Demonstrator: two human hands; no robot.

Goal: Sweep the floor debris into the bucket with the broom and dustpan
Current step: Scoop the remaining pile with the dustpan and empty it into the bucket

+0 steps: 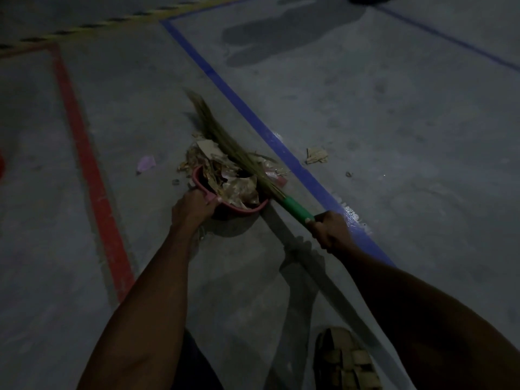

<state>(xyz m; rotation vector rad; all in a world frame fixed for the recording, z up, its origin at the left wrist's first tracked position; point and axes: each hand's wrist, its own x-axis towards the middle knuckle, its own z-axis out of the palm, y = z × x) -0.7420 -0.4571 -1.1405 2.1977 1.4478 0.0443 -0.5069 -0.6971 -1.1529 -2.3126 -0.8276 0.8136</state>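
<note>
1. Floor (365, 136): grey concrete, matte and mottled, dimly lit. A blue tape line (244, 108) runs diagonally just right of the dustpan; a red tape line (84, 153) runs well to the left of it; a yellow-and-black striped line (112, 21) crosses far beyond it. A dark stain (281, 35) lies on the far side of the blue tape line.
2. Broom (225, 142): a long sheaf of soft, straw-coloured grass fibres bound into a smooth green grip (295, 208). The fibres lie across the dustpan and extend beyond it, their tip blurred.
3. Dustpan (239, 211): pink plastic, curved rim, resting on the floor between the two tape lines, tilted toward the debris.
4. Debris (225, 175): crumpled tan paper and cardboard scraps, heaped partly in the dustpan and partly on the floor at its far edge.
5. Right hand (332, 232): fingers wrapped round the green grip, right of the dustpan.
6. Left hand (194, 206): fingers curled over the near left rim of the dustpan, holding it.
7. Sandal (346, 361): strapped, woven-looking, near and right of the dustpan.
8. Loose cardboard scrap (316, 156): beyond the blue tape line, right of the dustpan.
9. Pink scrap (146, 163): thin, on the floor left of the dustpan.
</note>
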